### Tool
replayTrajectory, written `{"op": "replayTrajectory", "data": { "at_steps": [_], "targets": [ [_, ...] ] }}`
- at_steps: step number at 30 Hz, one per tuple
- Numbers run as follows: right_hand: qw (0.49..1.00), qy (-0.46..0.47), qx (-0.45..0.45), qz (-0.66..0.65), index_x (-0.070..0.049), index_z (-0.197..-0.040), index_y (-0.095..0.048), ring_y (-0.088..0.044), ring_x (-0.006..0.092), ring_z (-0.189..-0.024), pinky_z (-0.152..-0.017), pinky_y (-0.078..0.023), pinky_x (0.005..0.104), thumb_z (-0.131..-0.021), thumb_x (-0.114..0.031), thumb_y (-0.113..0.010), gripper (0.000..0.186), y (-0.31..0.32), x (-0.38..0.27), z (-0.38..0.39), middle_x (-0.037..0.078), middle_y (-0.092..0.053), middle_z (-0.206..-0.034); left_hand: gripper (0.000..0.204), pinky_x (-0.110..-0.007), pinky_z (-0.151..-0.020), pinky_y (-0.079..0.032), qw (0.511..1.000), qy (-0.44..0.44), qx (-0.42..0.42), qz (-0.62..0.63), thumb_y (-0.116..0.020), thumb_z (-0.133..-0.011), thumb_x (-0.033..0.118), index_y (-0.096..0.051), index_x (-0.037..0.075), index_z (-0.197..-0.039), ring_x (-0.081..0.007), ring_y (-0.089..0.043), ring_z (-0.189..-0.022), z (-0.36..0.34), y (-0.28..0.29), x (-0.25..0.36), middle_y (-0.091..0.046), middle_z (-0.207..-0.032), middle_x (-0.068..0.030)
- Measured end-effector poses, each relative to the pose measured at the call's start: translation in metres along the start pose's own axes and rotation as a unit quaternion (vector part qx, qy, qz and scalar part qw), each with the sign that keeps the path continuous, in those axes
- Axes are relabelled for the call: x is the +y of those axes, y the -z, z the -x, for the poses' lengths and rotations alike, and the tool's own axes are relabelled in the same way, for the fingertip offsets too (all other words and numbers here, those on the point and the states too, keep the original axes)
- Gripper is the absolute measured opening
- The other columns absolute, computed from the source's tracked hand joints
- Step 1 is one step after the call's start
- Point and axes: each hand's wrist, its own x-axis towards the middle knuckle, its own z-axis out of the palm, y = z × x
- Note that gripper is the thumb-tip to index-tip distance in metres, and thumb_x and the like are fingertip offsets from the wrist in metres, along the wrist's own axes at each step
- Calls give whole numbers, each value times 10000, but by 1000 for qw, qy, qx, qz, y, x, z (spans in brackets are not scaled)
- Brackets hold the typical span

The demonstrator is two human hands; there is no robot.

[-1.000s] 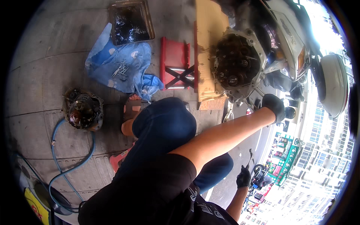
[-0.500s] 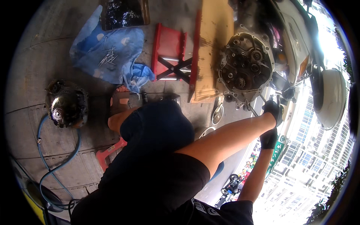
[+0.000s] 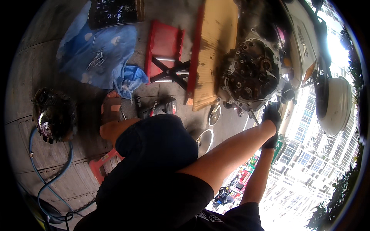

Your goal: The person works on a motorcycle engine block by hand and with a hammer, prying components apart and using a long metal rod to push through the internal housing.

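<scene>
My left hand (image 3: 272,114), in a black glove, is at the lower rim of an open engine casing (image 3: 252,73). Its fingers look curled, but what lies in them is too dark to make out. A thin metal rod (image 3: 253,118) sticks out from the casing beside that hand. Just below, my right hand (image 3: 270,141), also black-gloved, is close to the left wrist, its fingers mostly hidden. Bare inner parts and bolt holes show inside the casing. It stands by a cardboard-covered board (image 3: 214,50) on a red scissor lift (image 3: 165,44).
Several bolts (image 3: 99,59) lie on a blue cloth (image 3: 81,57), below a tray of dark liquid (image 3: 115,13). Another engine part (image 3: 54,115) sits at left beside a blue hose (image 3: 40,173). A red stool (image 3: 101,165), a power tool (image 3: 162,107) and a white vehicle mirror (image 3: 336,107) are around.
The view has shifted, so the floor things appear further left. Both hands have moved slightly left in the picture, and my left hand is closer against the casing's lower rim.
</scene>
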Motion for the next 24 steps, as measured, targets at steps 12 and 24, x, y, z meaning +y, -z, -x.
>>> {"op": "replayTrajectory", "data": {
  "at_steps": [12, 24],
  "targets": [
    [968, -90, 22, -232, -62, -1131, -595, -647, 243, -933, -756, -516, 338, -879, -190, -602, 282, 10, -38, 10, 111, -668, -1054, 193, -405, -758, -520, 987, -117, -13, -107, -626, -750, 186, -741, 87, -868, -287, -679, -849, 38, 61, 10, -708, -871, -104],
    [987, 104, 114, -43, -22, -1215, -552, -590, 112, -765, -697, -494, 256, -931, -78, -548, 290, 103, -149, 10, 77, -613, -1063, 296, -422, -758, -502, 955, -203, 12, -214, -695, -748, 423, -745, 132, -770, -274, -672, -798, 32, 58, -4, -700, -794, -76]
  ]
}}
